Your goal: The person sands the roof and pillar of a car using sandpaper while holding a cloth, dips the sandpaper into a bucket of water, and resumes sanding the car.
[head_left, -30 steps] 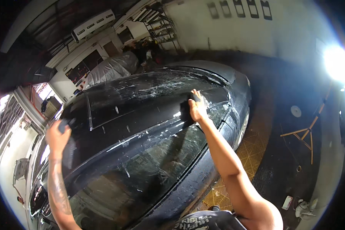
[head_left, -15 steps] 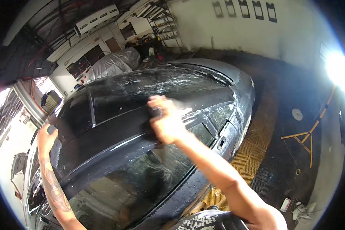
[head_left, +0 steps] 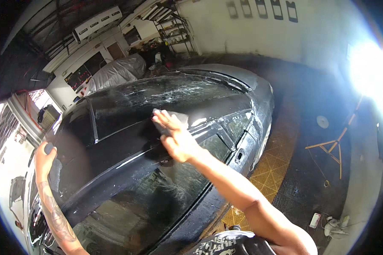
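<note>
Four dark rectangular frames (head_left: 261, 8) hang in a row high on the pale wall ahead of you, above a metal shelving rack (head_left: 171, 27) whose contents blur together. Beneath you spreads the glossy black car roof (head_left: 127, 140), streaked wet, with the smeared windscreen (head_left: 166, 91) beyond it. Yellow grid floor tiles (head_left: 270, 172) line the car's side. A grey-covered car (head_left: 117, 72) sits further back. Your hands are well apart: your right hand (head_left: 176, 136) presses what looks like a flat grey pad (head_left: 176, 121) onto the roof, fingers spread; your left hand (head_left: 44, 159) rests on the roof's far edge, curled around something small and dark.
</note>
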The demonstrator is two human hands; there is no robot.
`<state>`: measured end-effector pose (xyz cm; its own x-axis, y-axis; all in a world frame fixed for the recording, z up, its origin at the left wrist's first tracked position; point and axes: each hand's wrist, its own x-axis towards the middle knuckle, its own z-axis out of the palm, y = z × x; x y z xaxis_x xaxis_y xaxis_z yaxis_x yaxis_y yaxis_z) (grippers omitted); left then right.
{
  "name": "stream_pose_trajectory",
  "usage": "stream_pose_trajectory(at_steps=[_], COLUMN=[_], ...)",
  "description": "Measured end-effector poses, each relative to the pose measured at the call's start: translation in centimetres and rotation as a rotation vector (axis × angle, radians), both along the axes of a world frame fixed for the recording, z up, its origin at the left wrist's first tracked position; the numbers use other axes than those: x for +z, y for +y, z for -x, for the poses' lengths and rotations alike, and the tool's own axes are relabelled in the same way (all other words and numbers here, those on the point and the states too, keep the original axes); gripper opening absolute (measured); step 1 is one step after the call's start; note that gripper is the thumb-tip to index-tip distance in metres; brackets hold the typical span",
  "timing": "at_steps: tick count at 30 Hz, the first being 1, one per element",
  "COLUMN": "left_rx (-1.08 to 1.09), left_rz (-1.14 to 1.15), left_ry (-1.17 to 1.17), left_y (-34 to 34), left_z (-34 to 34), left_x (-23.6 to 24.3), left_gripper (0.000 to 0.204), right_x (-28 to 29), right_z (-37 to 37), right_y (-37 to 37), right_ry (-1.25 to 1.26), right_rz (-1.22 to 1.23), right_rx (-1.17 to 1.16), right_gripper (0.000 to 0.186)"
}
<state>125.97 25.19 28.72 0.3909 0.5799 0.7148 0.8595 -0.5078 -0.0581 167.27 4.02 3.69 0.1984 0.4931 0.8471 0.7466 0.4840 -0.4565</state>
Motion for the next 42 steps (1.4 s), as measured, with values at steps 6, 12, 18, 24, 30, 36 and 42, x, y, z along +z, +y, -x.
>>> stream_pose_trajectory(at_steps=[6,12,18,24,30,36,42], left_rx=[-0.033,-0.124,-0.169,-0.129,-0.079,-0.156,-0.132], left_rz=[0.095,0.004,0.051,0.115,0.191,0.164,0.018], left_ry=[0.054,0.042,0.051,0.033,0.038,0.006,0.056], left_y=[-0.5,0.0,-0.1,-1.7,-2.8,0.4,-1.5], left_z=[-2.8,-1.2,-1.8,-2.0,-2.9,-1.1,-2.9], left_x=[0.1,-0.3,0.3,0.1,0.6,-0.5,0.0], left_gripper=[0.045,0.035,0.039,0.039,0.039,0.042,0.045], right_x=[-3.5,1.5,0.6,7.4,6.0,7.0,0.5], right_z=[-10.7,-3.9,-7.7,2.8,0.4,2.8,-7.2], right_y=[-2.5,-0.9,-2.0,0.1,0.0,0.2,-1.1], right_ry=[0.024,-0.110,-0.121,-0.106,-0.127,-0.090,0.126], right_rz=[0.176,-0.053,0.059,0.117,0.071,-0.012,0.025], right_rx=[-0.475,0.061,-0.063,0.375,0.273,0.464,0.266], right_gripper=[0.046,0.049,0.046,0.049,0.054,0.051,0.048])
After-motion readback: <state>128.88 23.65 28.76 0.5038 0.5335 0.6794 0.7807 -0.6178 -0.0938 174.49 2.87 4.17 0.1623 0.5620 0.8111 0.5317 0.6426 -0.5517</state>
